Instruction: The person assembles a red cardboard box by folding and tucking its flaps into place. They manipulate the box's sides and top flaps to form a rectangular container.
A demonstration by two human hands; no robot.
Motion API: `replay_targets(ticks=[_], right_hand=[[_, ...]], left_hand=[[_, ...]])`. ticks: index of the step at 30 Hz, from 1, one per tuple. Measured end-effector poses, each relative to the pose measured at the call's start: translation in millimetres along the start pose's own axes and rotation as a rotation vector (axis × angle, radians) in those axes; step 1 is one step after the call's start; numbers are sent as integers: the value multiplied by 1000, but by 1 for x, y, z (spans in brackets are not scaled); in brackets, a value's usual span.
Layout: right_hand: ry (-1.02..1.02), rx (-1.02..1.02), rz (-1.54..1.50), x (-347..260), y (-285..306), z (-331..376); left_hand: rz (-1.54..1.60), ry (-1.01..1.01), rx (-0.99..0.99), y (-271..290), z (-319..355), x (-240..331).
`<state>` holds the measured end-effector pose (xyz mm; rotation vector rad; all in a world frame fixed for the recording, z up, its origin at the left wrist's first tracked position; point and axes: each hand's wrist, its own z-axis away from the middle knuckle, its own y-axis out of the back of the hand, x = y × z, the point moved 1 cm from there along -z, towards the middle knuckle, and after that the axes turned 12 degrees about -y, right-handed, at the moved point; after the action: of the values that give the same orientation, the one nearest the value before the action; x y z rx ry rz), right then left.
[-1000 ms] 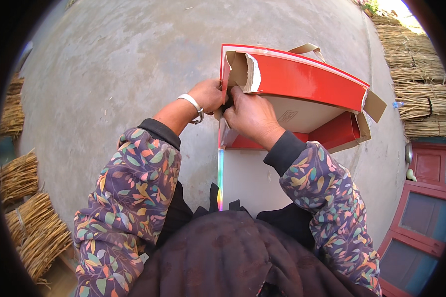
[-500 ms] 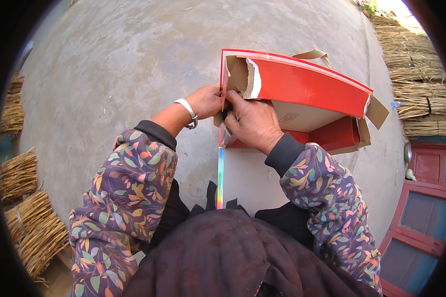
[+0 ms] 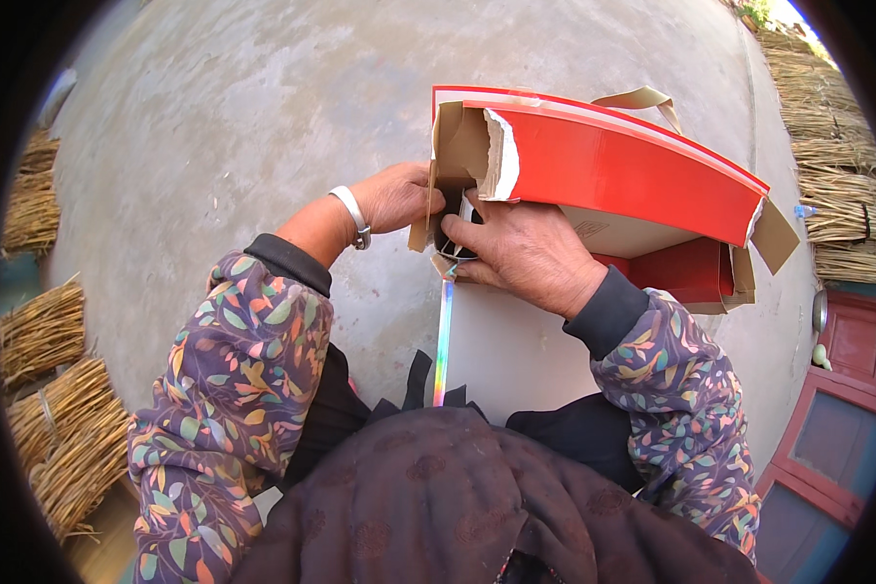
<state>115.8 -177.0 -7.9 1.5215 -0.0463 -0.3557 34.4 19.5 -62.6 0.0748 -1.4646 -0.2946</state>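
Note:
A red cardboard box [image 3: 608,161] with a pale inside lies tilted over my lap, its near-left corner torn to brown and white layers. My left hand [image 3: 399,198] is closed on the brown cardboard flap [image 3: 421,232] at that corner, fingertips curled round its edge. Closed at the same corner, my right hand [image 3: 535,253] reaches into the opening with thumb and fingers on a torn pale strip; its fingertips are partly hidden. Below, the pale lid panel [image 3: 516,341] with a shiny rainbow-coloured edge [image 3: 444,341] stretches toward my lap.
A tan strap or loose flap [image 3: 642,100] sticks up behind the box. Bundles of dry stalks [image 3: 68,438] stand at left, with more stacked stalks [image 3: 832,146] at right. A red-framed door [image 3: 837,448] is at the lower right. Grey concrete floor [image 3: 263,107] surrounds me.
The box has shifted slightly right in view. My right hand has moved right and a little down, and my left hand slightly left. The gap at the torn corner shows more between them.

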Motion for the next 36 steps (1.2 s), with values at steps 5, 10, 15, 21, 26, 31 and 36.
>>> replay_targets(ticks=[5, 10, 15, 21, 26, 31, 36], right_hand=[[120, 250, 226, -4, -1, 6], [269, 168, 228, 1, 0, 0], [195, 9, -52, 5, -1, 0], [227, 44, -94, 6, -1, 1], [209, 113, 83, -7, -11, 5], [174, 153, 48, -5, -18, 7], [131, 162, -33, 3, -20, 2]], left_hand=[[-9, -63, 58, -4, -2, 0], [-73, 6, 41, -4, 1, 7], [-25, -40, 97, -5, 9, 14], [6, -23, 135, -6, 13, 9], [-38, -33, 115, -4, 18, 6], [-50, -60, 208, -10, 20, 11], [-144, 43, 323, -14, 32, 16]])
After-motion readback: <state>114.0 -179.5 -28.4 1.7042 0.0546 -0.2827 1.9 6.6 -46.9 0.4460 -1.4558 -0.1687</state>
